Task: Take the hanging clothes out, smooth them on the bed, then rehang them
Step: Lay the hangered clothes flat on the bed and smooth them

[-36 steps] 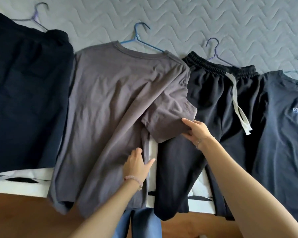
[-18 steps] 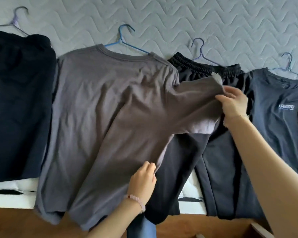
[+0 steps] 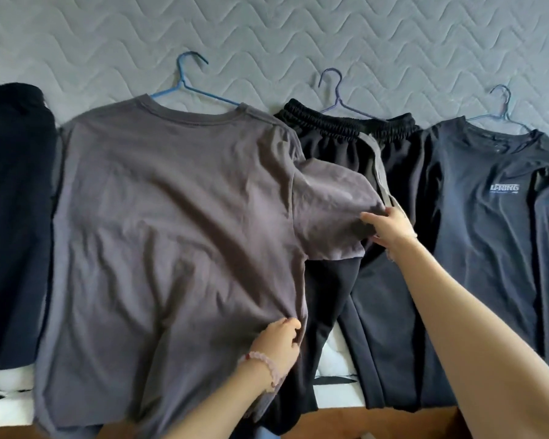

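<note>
Four garments lie side by side on the bed (image 3: 298, 42), each with its hanger on, so as far as I can see the taking-out is done. I am in the middle of the smoothing, working on the grey T-shirt (image 3: 171, 232), which lies flat on its blue hanger (image 3: 184, 87) between a dark garment (image 3: 13, 217) on its left and the black trousers (image 3: 377, 280) on its right.

My right hand (image 3: 390, 226) pinches the cuff of the shirt's sleeve (image 3: 330, 210), holding it out sideways so that it lies over the top of the trousers, touching their drawstring (image 3: 377, 166). My left hand (image 3: 278, 342) has its fingers curled round the shirt's side edge lower down, gripping the cloth there.

The shirt is not smooth yet, I judge: soft creases run across the chest and down toward my left hand, and the hem near the bed's edge looks rumpled. Its other sleeve I cannot make out.

The logo T-shirt (image 3: 488, 232) lies fairly flat on the far side of the trousers, but I cannot tell whether it or the others have been smoothed. Nothing is rehung; that whole step is left.
</note>
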{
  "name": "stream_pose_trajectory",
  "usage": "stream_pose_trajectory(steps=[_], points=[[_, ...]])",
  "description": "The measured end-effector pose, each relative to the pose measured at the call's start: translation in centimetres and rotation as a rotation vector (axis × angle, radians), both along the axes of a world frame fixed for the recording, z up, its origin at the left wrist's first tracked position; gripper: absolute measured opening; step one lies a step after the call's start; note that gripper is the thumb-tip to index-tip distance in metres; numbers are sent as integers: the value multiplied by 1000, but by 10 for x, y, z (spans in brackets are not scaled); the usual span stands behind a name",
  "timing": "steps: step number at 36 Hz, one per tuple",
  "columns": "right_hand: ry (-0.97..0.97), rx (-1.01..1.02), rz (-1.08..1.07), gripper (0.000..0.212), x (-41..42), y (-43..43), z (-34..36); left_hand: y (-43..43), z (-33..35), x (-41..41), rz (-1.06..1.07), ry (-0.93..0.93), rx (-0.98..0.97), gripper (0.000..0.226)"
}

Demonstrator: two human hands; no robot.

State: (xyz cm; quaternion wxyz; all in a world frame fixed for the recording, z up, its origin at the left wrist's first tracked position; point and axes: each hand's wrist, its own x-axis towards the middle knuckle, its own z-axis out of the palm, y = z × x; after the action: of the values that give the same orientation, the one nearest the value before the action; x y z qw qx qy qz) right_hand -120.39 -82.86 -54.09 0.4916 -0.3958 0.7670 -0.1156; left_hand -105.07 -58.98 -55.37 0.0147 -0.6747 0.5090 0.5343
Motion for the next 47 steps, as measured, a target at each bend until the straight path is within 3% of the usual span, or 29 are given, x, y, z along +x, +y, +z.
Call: stream_pose_trajectory(steps=[4,7,10,13,16,18,20,24,26,29,31,32,34,38,42,47], points=[[-183,23,-139,29,-1,9,0,15,-4,16,54,-12,2,31],[-273,66,-150,35,-8,22,-8,28,-7,22,66,-23,7,30],[-224,61,-66,28,-15,38,-17,39,-9,25,80,-27,-27,32],[-196,5,-86,8,-17,48,-17,47,-6,29,91,1,-47,32],[-146,-58,-173,7,-19,53,-17,60,0,44,160,25,-92,30],[-100,-75,-170,26,-18,66,-19,77,1,62,273,-5,-134,28],[-36,-108,-143,40,-13,90,-16,95,4,86,409,-62,-140,27],[55,-157,-40,32,8,169,-3,142,11,145,594,-274,-183,27],[-14,-85,-23,28,21,216,-1,169,10,175,657,-440,-193,24],[-109,38,25,6,41,279,-3,202,11,212,728,-577,-65,33],[-137,126,26,3,49,314,-8,218,10,233,774,-619,62,40],[-135,176,-7,14,52,330,-13,225,7,243,787,-630,95,38],[-142,226,-113,30,60,355,-18,236,2,259,801,-593,128,27],[-160,189,-160,6,79,385,-21,252,-8,271,759,-430,128,25],[-142,134,-87,19,95,397,-19,254,-5,276,685,-399,92,23],[-134,86,-97,13,105,401,-5,259,2,290,662,-334,40,18]])
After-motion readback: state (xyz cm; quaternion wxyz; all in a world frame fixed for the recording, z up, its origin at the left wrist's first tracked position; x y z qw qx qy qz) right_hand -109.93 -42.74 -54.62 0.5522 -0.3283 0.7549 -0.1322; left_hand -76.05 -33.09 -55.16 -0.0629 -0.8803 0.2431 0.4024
